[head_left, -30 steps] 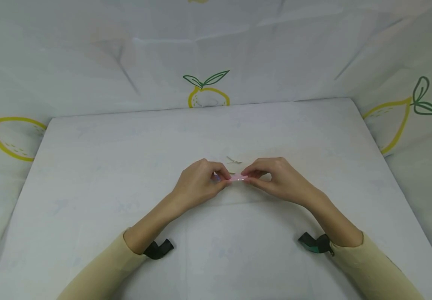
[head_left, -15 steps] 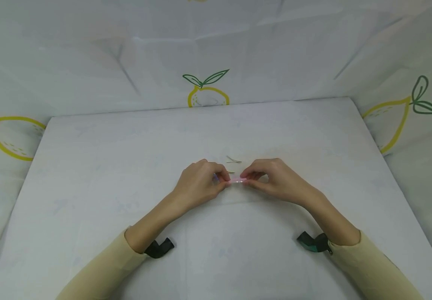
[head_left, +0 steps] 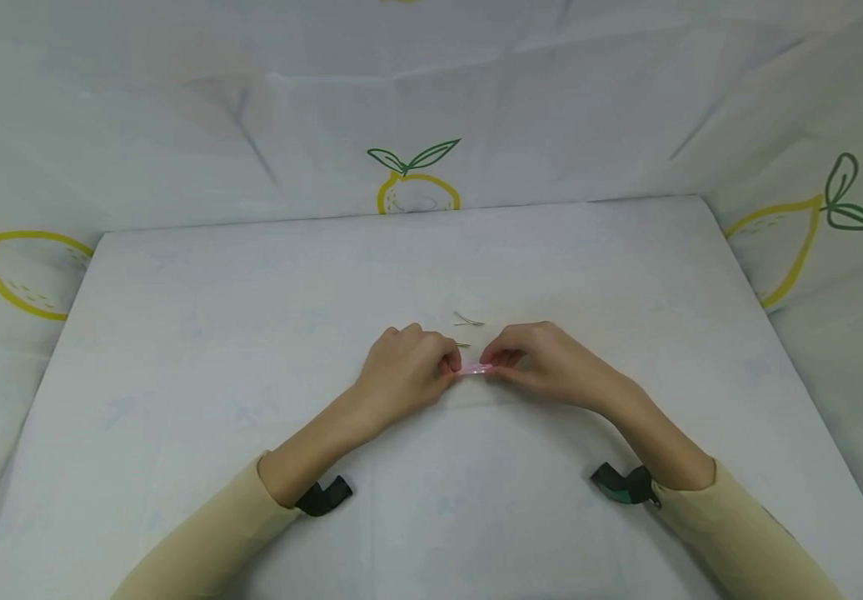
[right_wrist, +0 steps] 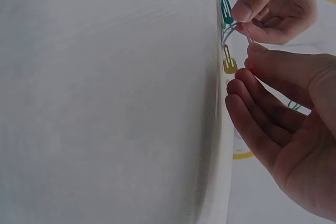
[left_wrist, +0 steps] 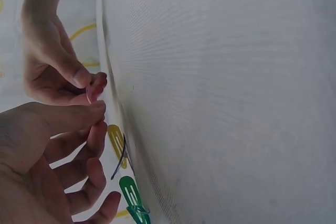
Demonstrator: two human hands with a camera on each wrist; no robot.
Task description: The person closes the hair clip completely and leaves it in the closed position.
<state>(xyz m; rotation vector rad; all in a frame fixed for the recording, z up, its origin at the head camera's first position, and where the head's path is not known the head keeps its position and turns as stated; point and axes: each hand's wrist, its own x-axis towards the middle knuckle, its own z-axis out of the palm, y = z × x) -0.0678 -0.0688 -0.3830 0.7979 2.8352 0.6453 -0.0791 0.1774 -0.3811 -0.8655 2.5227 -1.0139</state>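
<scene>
A small pink hair clip [head_left: 475,369] spans the gap between both hands, low over the table. My left hand [head_left: 405,367] pinches its left end between thumb and index finger. Its right end is pinched by the thumb and fingers of my right hand [head_left: 544,358]. Fingertips hide both ends. In the left wrist view, a yellow snap hair clip [left_wrist: 116,142], a thin bluish-purple clip [left_wrist: 119,163] and a green snap hair clip [left_wrist: 128,192] appear beyond the left fingers. The right wrist view shows the green clip [right_wrist: 226,9] and the yellow one [right_wrist: 229,64] too.
Just beyond the hands, thin pale strips [head_left: 469,320] lie on the white-covered table [head_left: 251,292], with a yellowish strip [head_left: 463,344] nearer. White cloth walls with lemon prints [head_left: 418,193] rise at the back and sides. Dark straps [head_left: 324,497] show near the sleeves.
The pink hair clip and both hands have come slightly nearer the body. My left hand has turned a little, and the bluish bit seen by its fingers is now hidden.
</scene>
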